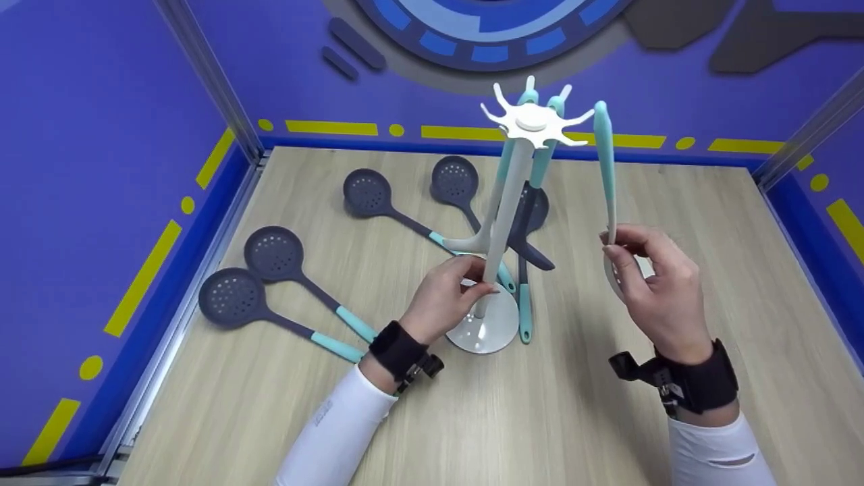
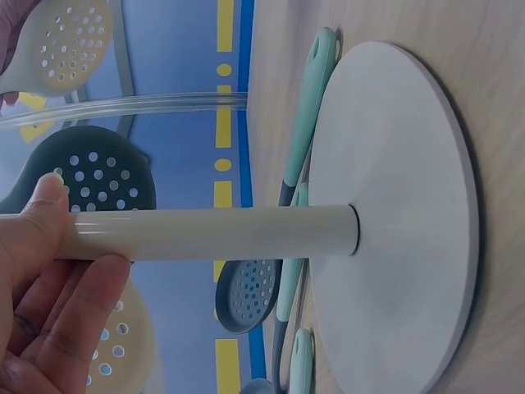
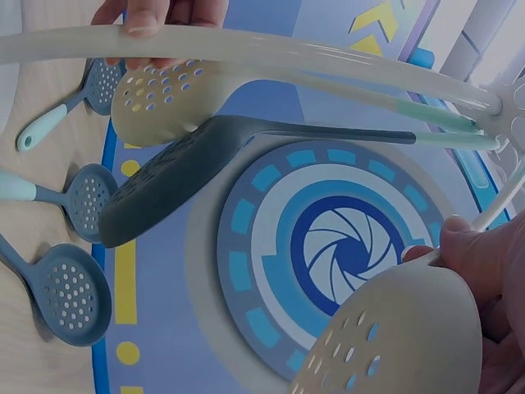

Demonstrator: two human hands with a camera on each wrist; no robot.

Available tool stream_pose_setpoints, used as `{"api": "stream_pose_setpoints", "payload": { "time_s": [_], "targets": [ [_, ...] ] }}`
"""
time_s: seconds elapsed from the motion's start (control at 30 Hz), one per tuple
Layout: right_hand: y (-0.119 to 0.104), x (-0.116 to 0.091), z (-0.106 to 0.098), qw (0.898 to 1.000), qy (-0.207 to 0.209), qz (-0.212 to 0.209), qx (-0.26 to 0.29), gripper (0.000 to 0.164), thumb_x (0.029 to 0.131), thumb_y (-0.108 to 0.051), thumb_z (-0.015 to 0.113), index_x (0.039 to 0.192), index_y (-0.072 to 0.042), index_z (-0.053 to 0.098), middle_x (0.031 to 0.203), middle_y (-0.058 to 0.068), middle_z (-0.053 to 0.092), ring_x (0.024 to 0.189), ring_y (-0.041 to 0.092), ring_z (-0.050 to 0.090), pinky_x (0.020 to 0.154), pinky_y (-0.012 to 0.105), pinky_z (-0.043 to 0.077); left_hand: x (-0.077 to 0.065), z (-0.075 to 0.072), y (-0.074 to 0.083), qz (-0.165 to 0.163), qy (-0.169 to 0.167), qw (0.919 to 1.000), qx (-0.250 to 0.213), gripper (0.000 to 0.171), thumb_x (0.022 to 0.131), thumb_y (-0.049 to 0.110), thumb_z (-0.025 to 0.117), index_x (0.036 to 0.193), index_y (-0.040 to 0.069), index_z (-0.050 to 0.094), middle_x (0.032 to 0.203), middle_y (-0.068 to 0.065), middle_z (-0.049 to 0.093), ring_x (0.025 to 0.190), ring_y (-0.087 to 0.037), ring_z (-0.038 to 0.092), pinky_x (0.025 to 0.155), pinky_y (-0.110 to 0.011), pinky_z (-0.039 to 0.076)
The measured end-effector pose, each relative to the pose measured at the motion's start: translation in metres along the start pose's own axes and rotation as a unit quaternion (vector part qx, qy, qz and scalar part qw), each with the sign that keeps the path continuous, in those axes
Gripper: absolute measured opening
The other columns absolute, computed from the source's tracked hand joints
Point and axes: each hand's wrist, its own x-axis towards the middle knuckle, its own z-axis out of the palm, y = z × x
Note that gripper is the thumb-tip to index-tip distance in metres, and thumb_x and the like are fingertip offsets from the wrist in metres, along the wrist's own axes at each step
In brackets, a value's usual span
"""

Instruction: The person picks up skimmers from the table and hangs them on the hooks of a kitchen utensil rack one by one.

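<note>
A white utensil stand has a round base (image 2: 402, 205), a pole (image 1: 511, 209) and a ring of hooks (image 1: 531, 120) on top. My left hand (image 1: 445, 297) grips the pole low down, just above the base. Between the thumb and fingers of my right hand (image 1: 665, 290) is a cream skimmer (image 3: 402, 328) with a teal handle, held upright. Its handle's top end is beside the right-hand hooks; contact cannot be told. A dark grey skimmer (image 3: 172, 180) and another cream skimmer (image 3: 156, 103) hang from rear hooks by their teal handles.
On the wooden table (image 1: 540, 418) lie several dark grey skimmers: two at the left, such as the front one (image 1: 233, 297), and others behind the stand, such as the rear one (image 1: 454, 179). Blue panels (image 1: 121, 169) with metal corner posts enclose the table.
</note>
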Motion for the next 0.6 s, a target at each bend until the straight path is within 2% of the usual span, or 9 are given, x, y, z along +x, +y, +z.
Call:
{"api": "stream_pose_setpoints", "payload": {
  "time_s": [0.2,0.6],
  "targets": [
    [0.0015,-0.0021,0.0034,1.000,0.004,0.008,-0.002,0.025,0.090,0.013,0.072,0.114,0.005,0.072,0.104,0.015,0.077,0.096,-0.003,0.064,0.090,0.011,0.050,0.0000,0.0008,-0.0006,0.005,0.006,1.0000,-0.003,0.029,0.097,0.029,0.076,0.120,0.013,0.069,0.110,0.001,0.073,0.103,-0.008,0.070,0.082,-0.016,0.060],
    [0.0010,-0.0047,0.0079,1.000,0.002,0.017,-0.004,0.023,0.092,0.010,0.072,0.114,0.004,0.072,0.103,0.013,0.077,0.095,-0.004,0.063,0.089,0.010,0.049,-0.0007,0.0011,-0.0011,0.011,0.009,0.9999,0.001,0.027,0.097,0.027,0.075,0.118,0.013,0.068,0.109,0.000,0.072,0.103,-0.009,0.071,0.083,-0.015,0.060]
  ]
}}
